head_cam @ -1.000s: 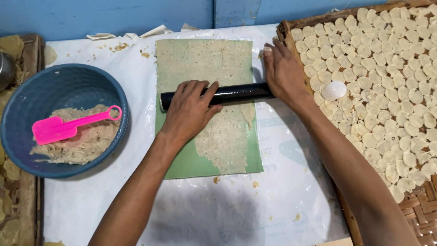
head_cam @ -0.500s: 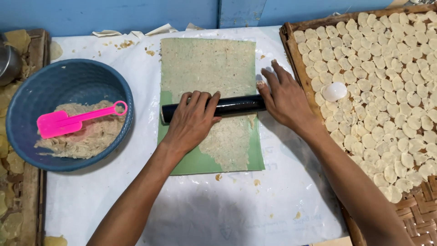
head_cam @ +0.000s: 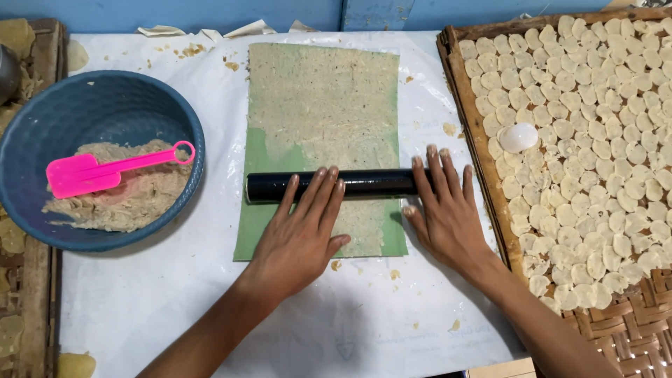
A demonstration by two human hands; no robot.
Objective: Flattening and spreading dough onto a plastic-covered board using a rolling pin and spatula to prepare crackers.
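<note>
A black rolling pin [head_cam: 364, 183] lies across a green sheet [head_cam: 253, 210] spread with thin beige dough [head_cam: 322, 98]. My left hand [head_cam: 301, 234] rests flat on the pin's middle, fingers stretched over it. My right hand [head_cam: 444, 210] lies flat on the pin's right end, fingers apart, at the sheet's right edge. Both palms press down on the pin; neither hand grips it. The pin sits near the lower third of the sheet.
A blue bowl [head_cam: 42, 94] at left holds dough mash and a pink spatula [head_cam: 105, 168]. A woven tray [head_cam: 630, 336] at right is covered with several small round dough discs, with a white round cutter [head_cam: 519, 137] among them. White plastic [head_cam: 154, 301] covers the table.
The rolling pin and both hands have moved toward me, down the sheet, from its middle to its lower part.
</note>
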